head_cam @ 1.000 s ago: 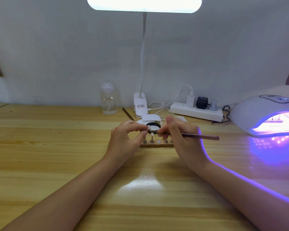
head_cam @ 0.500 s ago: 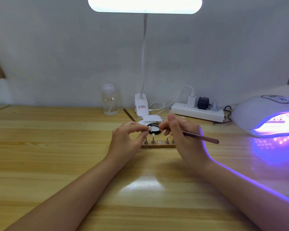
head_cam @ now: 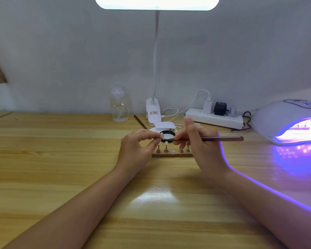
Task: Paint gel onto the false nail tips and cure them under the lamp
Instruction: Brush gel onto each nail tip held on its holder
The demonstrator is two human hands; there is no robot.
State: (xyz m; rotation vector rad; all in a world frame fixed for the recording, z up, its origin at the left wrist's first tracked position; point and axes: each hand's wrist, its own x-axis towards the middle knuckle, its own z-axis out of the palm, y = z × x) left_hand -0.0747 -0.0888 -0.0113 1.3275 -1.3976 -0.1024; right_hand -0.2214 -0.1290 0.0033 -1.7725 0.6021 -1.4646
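Note:
My left hand [head_cam: 138, 146] pinches a small white false nail tip [head_cam: 162, 136] on its stand, lifted just above the wooden holder strip [head_cam: 171, 155]. My right hand [head_cam: 199, 146] grips a thin brown brush [head_cam: 221, 139], bristle end pointing left toward the held tip, close to it. Other tip stands [head_cam: 166, 147] rise from the strip, and one round slot is bare. A black-rimmed gel pot [head_cam: 168, 134] sits right behind the hands. The white curing lamp [head_cam: 285, 119] glows purple at the right edge of the table.
A clear bottle [head_cam: 119, 107] stands at the back left of centre. The white desk lamp base [head_cam: 152, 112], a power strip [head_cam: 215, 117] with plugs and cables, and a second brush [head_cam: 140, 121] lie along the wall. Purple light spills over the wooden table [head_cam: 61, 159].
The brush handle has levelled from a downward tilt, and my right hand has shifted slightly. My left hand holds the nail tip in the same place.

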